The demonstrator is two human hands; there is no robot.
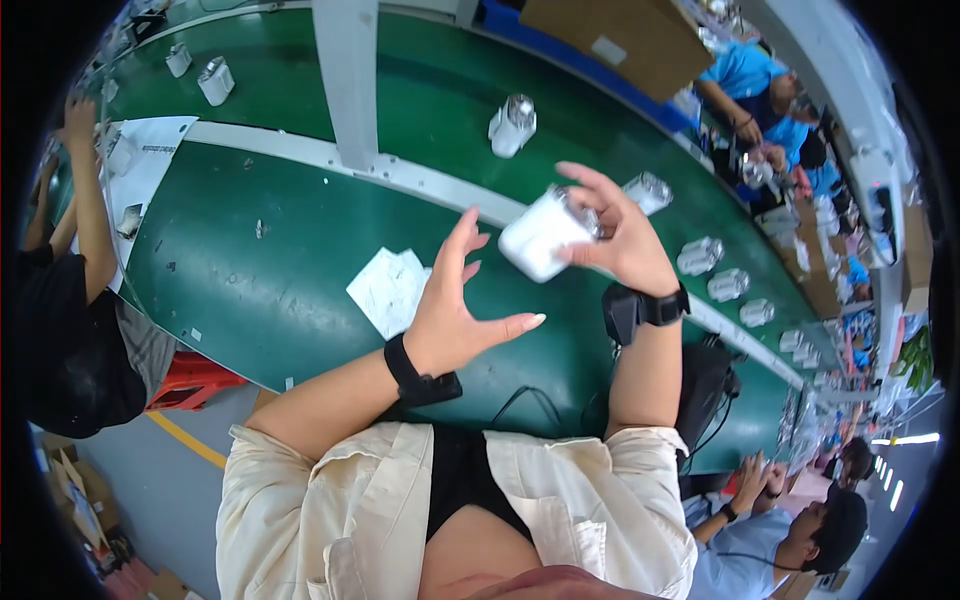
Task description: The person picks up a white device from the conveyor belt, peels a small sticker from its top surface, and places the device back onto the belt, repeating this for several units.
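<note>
My right hand (632,240) is closed round a blunt white housing with a shiny metallic end (533,240), its fingers and thumb at the metallic end. The housing is held tilted above the green table (290,270) and is slightly blurred, so its exact kind is unclear. To its left, my left hand (445,315) holds nothing; its fingers are spread and its thumb points toward the housing without touching it. Beside my left hand, some white sheets or thin wraps (382,292) lie on the table. Black straps with small boxes circle both wrists.
Beyond a pale metal rail (270,146), a green belt (430,110) carries several similar white units, one (512,130) straight ahead. A metal post (347,80) rises from the rail. A black bag (708,385) lies right. Co-workers sit left and right; another stands across.
</note>
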